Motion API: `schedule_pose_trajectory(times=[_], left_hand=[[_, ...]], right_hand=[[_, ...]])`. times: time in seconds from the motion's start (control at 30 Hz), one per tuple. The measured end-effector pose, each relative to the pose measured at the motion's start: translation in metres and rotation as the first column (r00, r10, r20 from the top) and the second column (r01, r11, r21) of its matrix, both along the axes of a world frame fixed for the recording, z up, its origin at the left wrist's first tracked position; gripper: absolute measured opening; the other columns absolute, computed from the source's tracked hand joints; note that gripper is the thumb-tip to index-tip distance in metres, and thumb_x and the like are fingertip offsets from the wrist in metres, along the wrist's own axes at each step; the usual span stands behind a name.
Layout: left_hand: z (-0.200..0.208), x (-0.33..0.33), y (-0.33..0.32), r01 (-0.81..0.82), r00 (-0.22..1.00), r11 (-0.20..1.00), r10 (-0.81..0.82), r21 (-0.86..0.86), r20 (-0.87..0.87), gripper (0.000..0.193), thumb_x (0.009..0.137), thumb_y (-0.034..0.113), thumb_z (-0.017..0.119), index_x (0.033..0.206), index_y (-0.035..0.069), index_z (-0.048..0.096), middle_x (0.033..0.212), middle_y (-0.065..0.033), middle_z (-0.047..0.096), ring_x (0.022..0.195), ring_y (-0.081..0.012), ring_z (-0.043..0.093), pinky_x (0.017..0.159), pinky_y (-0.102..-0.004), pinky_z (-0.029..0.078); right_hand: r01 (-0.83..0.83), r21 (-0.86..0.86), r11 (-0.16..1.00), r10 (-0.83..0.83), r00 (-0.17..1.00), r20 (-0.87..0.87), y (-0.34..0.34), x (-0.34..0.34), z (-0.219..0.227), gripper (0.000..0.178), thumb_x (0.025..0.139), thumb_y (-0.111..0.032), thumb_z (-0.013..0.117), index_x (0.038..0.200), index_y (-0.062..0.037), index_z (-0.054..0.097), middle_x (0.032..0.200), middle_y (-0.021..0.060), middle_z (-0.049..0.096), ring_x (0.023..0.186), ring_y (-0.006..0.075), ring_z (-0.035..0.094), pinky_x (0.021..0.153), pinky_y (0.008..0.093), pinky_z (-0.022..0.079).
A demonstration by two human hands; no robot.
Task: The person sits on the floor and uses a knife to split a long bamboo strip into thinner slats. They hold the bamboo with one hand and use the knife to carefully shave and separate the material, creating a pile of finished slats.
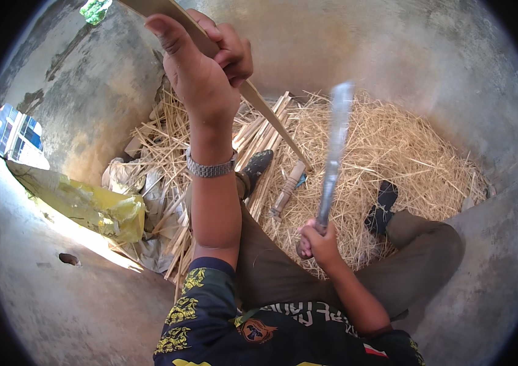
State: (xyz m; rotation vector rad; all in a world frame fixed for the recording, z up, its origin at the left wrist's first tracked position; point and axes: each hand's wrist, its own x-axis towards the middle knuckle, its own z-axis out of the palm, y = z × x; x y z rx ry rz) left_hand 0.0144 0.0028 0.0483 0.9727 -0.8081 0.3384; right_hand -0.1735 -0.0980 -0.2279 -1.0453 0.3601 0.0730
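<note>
My left hand [207, 79] is raised high, its fingers curled round a long flat strip of wood or bamboo [271, 119]; the thumb sticks out. The strip slants down to the right, and its lower end reaches a short wooden piece [288, 189] lying on the straw. My right hand [321, 244] is closed round the handle of a long-bladed machete [334, 140]. Its blade points up and away, blurred near the tip, and stands apart from the strip on the right.
Loose straw-like shavings [405, 134] spread over the floor between my legs and the far wall [363, 43]. Several long split strips [265, 183] lie left of the short wooden piece. A yellow sheet [112, 213] hangs at the left. My bent leg [424, 256] is at the right.
</note>
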Motion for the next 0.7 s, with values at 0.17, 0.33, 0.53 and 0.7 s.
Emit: schedule_pose_trajectory(times=[0.17,0.33,0.53,0.7], left_hand=[[-0.001,-0.008,-0.002,-0.020,0.999,1.000,0.021,0.024,-0.033,0.070,0.090,0.084,0.036,0.084,0.014,0.041,0.052,0.0032,0.026,0.043,-0.0092,0.018,0.041,-0.0274,0.013],[-0.003,-0.004,-0.001,-0.026,0.999,0.999,0.026,0.023,-0.027,0.071,0.089,0.084,0.038,0.086,0.014,0.041,0.052,0.0030,0.026,0.043,-0.0095,0.018,0.041,-0.0275,0.014],[0.001,-0.008,-0.011,-0.191,0.981,0.982,0.191,0.017,-0.041,0.074,0.088,0.085,0.040,0.087,0.011,0.039,0.053,0.0030,0.027,0.043,-0.0093,0.022,0.041,-0.0274,0.016],[-0.002,-0.009,-0.010,-0.167,0.986,0.985,0.167,0.037,-0.025,0.075,0.088,0.085,0.040,0.087,0.010,0.037,0.054,0.0028,0.026,0.043,-0.0094,0.022,0.040,-0.0278,0.016]], right_hand=[[-0.022,-0.178,0.984,0.010,0.998,-0.070,-0.003,0.003,-0.004,0.024,0.089,-0.010,0.070,0.073,-0.0071,0.052,0.053,0.0008,0.051,0.039,0.0093,0.048,0.037,0.0278,0.038],[0.158,-0.152,0.976,-0.142,0.983,0.113,-0.004,-0.001,0.006,0.026,0.090,-0.011,0.070,0.073,-0.0077,0.051,0.054,0.0003,0.051,0.039,0.0085,0.047,0.038,0.0269,0.038],[-0.033,-0.188,0.982,0.020,0.997,-0.070,0.007,0.007,-0.013,0.035,0.090,-0.017,0.072,0.065,-0.0100,0.050,0.054,-0.0020,0.049,0.042,0.0083,0.047,0.040,0.0287,0.037],[0.126,-0.464,0.877,-0.094,0.991,0.091,0.001,0.001,-0.011,0.039,0.091,-0.019,0.072,0.062,-0.0082,0.047,0.056,-0.0040,0.045,0.051,0.0054,0.039,0.048,0.0291,0.032]])
